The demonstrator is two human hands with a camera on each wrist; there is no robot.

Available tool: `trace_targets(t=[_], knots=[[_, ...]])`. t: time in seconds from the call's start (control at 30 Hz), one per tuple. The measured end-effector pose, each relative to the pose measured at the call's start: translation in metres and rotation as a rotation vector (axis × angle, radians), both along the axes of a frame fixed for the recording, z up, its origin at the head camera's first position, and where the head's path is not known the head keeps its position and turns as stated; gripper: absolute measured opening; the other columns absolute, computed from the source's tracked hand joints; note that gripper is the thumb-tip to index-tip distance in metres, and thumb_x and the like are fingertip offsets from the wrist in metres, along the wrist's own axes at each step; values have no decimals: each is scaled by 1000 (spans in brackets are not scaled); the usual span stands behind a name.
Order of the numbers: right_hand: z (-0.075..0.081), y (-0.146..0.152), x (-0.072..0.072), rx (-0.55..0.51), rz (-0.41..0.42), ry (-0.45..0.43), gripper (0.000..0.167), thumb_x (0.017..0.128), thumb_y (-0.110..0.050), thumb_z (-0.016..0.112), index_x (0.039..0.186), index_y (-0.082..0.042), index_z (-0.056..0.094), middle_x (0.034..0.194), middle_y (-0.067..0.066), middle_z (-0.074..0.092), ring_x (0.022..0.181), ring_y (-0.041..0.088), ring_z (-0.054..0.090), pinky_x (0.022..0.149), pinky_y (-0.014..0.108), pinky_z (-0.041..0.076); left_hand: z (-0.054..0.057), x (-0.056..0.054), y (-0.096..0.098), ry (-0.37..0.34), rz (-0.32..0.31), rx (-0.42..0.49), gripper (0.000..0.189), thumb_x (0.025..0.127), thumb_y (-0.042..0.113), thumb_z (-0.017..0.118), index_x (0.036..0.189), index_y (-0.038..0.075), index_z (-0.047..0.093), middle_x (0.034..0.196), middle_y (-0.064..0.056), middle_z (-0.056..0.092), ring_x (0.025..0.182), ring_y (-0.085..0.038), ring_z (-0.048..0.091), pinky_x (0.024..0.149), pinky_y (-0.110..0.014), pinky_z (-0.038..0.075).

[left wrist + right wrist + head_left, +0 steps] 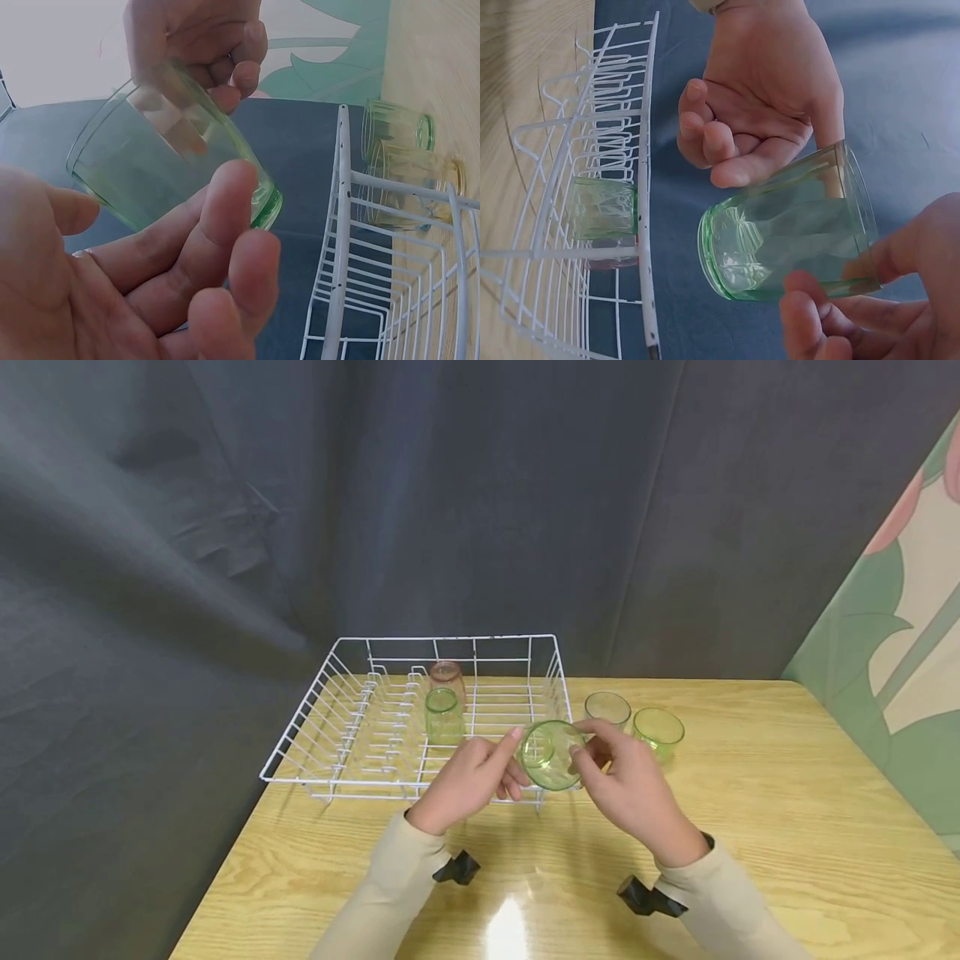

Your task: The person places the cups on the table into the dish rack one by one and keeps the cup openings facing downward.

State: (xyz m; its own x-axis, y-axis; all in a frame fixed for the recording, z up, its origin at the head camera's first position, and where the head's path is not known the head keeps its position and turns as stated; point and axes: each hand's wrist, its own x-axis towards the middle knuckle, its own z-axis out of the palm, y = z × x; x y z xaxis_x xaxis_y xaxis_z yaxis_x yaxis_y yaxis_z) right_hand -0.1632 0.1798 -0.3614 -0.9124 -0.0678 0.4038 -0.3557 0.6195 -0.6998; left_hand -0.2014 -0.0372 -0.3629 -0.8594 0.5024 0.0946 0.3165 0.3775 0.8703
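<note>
A clear green drinking glass (551, 764) is held tilted between both hands, over the rack's front right corner, its mouth facing the head camera. My left hand (468, 781) holds its left side, thumb at the rim and index finger along the wall. On the other side, my right hand (633, 785) pinches the rim and wall between thumb and fingers. Below stands a white wire dish rack (646, 225). Inside it, a green glass (445, 720) stands upside down, and a pink glass (447, 672) sits just behind.
On the wooden table (780, 793), a colourless-looking glass (607, 708) and a yellow-green glass (658, 731) stand mouth up, right of the rack. A dark cloth (510, 510) hangs along the back and left. Flower-patterned fabric (900, 693) borders the right.
</note>
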Motion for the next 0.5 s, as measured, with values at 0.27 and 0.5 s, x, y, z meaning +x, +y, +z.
trace_targets(t=[0.27, 0.5], knots=[[-3, -2, 1, 6, 13, 12, 23, 96, -12, 63, 118, -7, 64, 70, -4, 65, 57, 9, 57, 49, 27, 46, -2, -2, -3, 33, 25, -41, 73, 107, 56, 29, 74, 8, 74, 65, 0, 70, 64, -27, 68, 61, -31, 54], [-1, 2, 2, -50, 59, -67, 30, 106, -30, 49, 125, -10, 59, 74, -2, 70, 58, 13, 61, 49, 30, 45, -1, -2, -4, 56, 43, -81, 69, 106, 55, 32, 77, 7, 72, 71, 2, 70, 62, -22, 67, 55, -33, 51]])
